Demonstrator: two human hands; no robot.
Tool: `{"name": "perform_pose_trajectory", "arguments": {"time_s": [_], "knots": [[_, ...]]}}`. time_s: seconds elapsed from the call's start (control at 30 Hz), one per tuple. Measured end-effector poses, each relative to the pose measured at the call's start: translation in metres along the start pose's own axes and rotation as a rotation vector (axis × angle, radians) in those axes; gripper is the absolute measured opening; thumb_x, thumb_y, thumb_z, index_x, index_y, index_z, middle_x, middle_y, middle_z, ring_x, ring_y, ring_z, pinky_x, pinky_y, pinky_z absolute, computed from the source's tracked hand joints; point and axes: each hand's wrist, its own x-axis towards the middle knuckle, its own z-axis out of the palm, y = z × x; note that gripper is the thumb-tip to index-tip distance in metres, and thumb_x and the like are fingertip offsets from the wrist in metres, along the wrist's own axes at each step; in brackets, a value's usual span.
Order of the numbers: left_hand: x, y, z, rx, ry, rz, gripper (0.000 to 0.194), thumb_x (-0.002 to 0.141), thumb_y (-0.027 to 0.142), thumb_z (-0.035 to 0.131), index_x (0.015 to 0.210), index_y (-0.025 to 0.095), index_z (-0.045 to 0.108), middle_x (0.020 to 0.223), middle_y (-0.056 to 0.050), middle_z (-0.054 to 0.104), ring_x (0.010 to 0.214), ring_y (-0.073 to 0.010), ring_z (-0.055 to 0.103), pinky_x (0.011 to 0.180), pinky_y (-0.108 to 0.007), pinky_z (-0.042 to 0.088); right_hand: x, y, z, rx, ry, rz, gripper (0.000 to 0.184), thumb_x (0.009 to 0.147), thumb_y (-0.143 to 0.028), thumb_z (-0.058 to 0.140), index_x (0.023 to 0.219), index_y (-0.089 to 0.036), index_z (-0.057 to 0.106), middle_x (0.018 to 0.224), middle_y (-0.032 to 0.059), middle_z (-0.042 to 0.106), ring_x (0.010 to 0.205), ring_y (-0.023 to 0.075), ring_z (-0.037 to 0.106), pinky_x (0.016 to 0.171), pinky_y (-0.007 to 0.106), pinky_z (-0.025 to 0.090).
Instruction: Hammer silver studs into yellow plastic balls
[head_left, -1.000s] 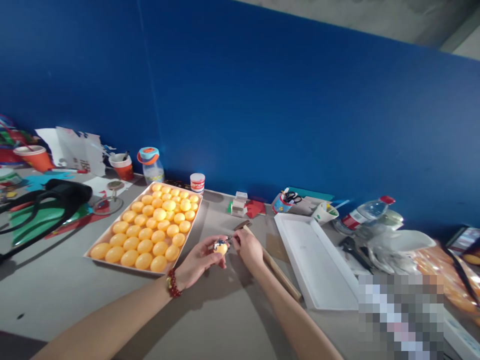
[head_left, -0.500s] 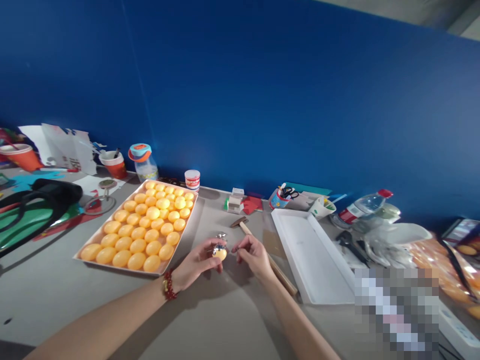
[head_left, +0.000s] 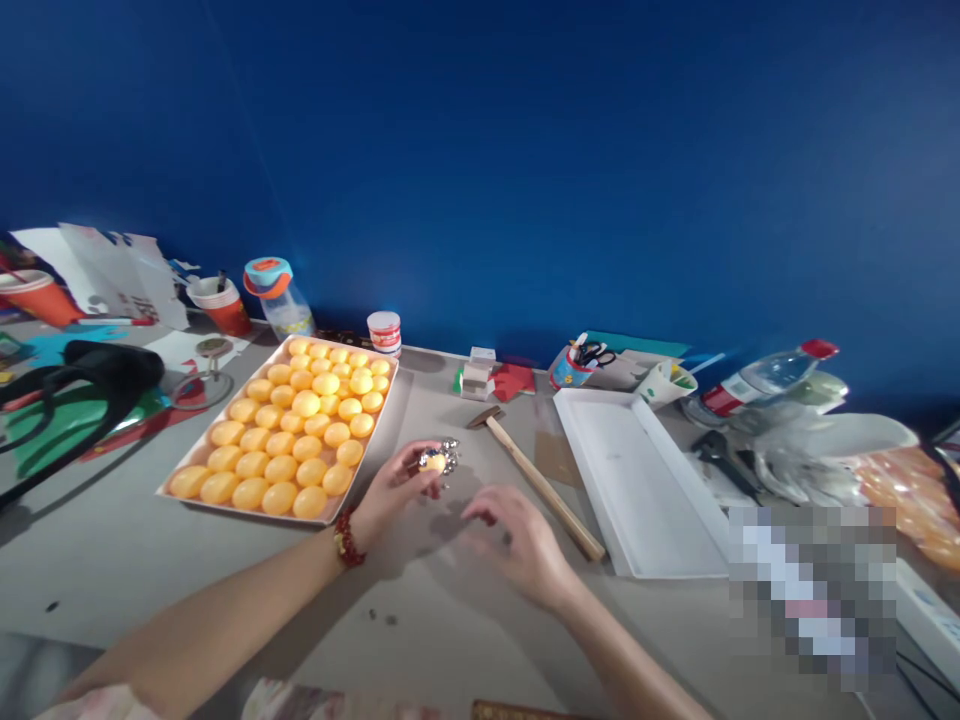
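Observation:
My left hand [head_left: 397,485] is closed around a small yellow-orange ball with shiny silver metal parts [head_left: 436,461]; its exact kind is unclear. Metal bits stick out past the fingertips on the right. My right hand [head_left: 525,545] hovers to the right of it, slightly blurred, with fingers apart and nothing visible in them. A hammer [head_left: 546,488] with a wooden handle lies just beyond the right hand. Two tiny dark pieces [head_left: 382,617] rest on the table between my forearms. Left of my hands is a shallow tray [head_left: 334,512] filled with rows of orange balls [head_left: 279,498].
A long white tray [head_left: 649,480] lies to the right, beyond the hammer. Along the blue wall stand a bottle with a blue lid [head_left: 281,300], a small tub [head_left: 385,335], little boxes [head_left: 478,375] and a pen cup with scissors [head_left: 574,368]. Plastic bags [head_left: 810,450] crowd the far right.
My left hand has moved up and tilted the metal-fitted ball to the right. My right hand has drawn away from it and its fingers have spread.

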Motion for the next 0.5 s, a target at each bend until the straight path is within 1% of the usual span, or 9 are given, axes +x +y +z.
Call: {"name": "perform_pose_trajectory", "arguments": {"time_s": [0.03,0.07,0.1,0.17,0.2,0.27,0.33,0.4,0.5], "knots": [[0.002,0.0,0.0,-0.045,0.03,0.009,0.036,0.08,0.031,0.072,0.112,0.02,0.061,0.082,0.0,0.066,0.064,-0.0123,0.06,0.066,-0.028,0.049,-0.008,-0.012,0.006,-0.047,-0.059,-0.13,0.027,0.085,-0.041,0.065,0.108,-0.025,0.068,0.112,0.0079,0.068,0.104,0.0243,0.062,0.094,0.038,0.046],[0.003,-0.001,0.0,-0.095,0.041,0.004,0.035,0.08,0.03,0.072,0.112,0.02,0.061,0.078,0.001,0.064,0.064,-0.0124,0.06,0.065,-0.027,0.049,-0.013,-0.023,0.015,-0.09,-0.165,-0.252,0.042,0.085,-0.048,0.065,0.122,-0.027,0.062,0.131,0.008,0.061,0.118,0.0259,0.056,0.105,0.04,0.039],[0.005,0.0,0.0,-0.138,0.05,0.002,0.035,0.08,0.03,0.071,0.112,0.019,0.061,0.077,0.001,0.064,0.064,-0.0122,0.06,0.064,-0.027,0.049,-0.017,-0.031,0.026,-0.131,-0.283,-0.388,0.05,0.089,-0.052,0.06,0.133,-0.029,0.055,0.146,0.0062,0.049,0.131,0.0254,0.046,0.112,0.04,0.031],[0.006,0.001,0.0,-0.195,0.056,-0.013,0.034,0.08,0.028,0.072,0.11,0.018,0.061,0.085,-0.002,0.066,0.064,-0.0114,0.061,0.063,-0.026,0.049,-0.017,-0.04,0.05,-0.191,-0.431,-0.619,0.043,0.098,-0.046,0.046,0.139,-0.033,0.048,0.155,-0.0038,0.037,0.143,0.021,0.028,0.12,0.041,0.015],[0.007,0.002,0.0,-0.222,0.063,-0.011,0.032,0.08,0.028,0.072,0.109,0.018,0.062,0.088,-0.002,0.067,0.064,-0.0107,0.061,0.062,-0.026,0.049,-0.015,-0.04,0.062,-0.219,-0.501,-0.683,0.042,0.1,-0.045,0.041,0.14,-0.033,0.045,0.155,-0.0058,0.035,0.145,0.0186,0.025,0.122,0.041,0.009],[0.007,0.003,-0.002,-0.265,0.075,-0.008,0.032,0.08,0.028,0.072,0.109,0.018,0.062,0.09,-0.003,0.067,0.062,-0.0097,0.06,0.061,-0.024,0.048,-0.008,-0.036,0.08,-0.223,-0.536,-0.683,0.048,0.1,-0.048,0.04,0.143,-0.028,0.042,0.152,-0.0028,0.041,0.144,0.0171,0.027,0.123,0.039,0.004],[0.007,0.004,-0.003,-0.282,0.064,-0.013,0.032,0.08,0.028,0.072,0.108,0.017,0.063,0.093,-0.003,0.067,0.062,-0.0091,0.06,0.06,-0.024,0.048,-0.002,-0.031,0.089,-0.234,-0.574,-0.642,0.053,0.099,-0.051,0.041,0.147,-0.028,0.036,0.151,-0.0039,0.042,0.145,0.0171,0.025,0.123,0.037,0.002],[0.007,0.004,-0.004,-0.286,0.039,-0.009,0.031,0.08,0.027,0.072,0.108,0.018,0.063,0.091,-0.002,0.066,0.062,-0.0091,0.06,0.061,-0.025,0.049,0.001,-0.03,0.089,-0.231,-0.588,-0.572,0.061,0.097,-0.054,0.041,0.15,-0.026,0.03,0.152,-0.0012,0.041,0.145,0.0192,0.025,0.123,0.038,0.003],[0.007,0.002,-0.005,-0.275,0.017,-0.021,0.032,0.078,0.027,0.073,0.107,0.018,0.063,0.086,-0.001,0.065,0.062,-0.0094,0.06,0.062,-0.025,0.049,0.001,-0.037,0.086,-0.23,-0.522,-0.472,0.068,0.097,-0.056,0.04,0.152,-0.018,0.027,0.154,0.0074,0.038,0.144,0.0245,0.026,0.122,0.042,0.009]]}}
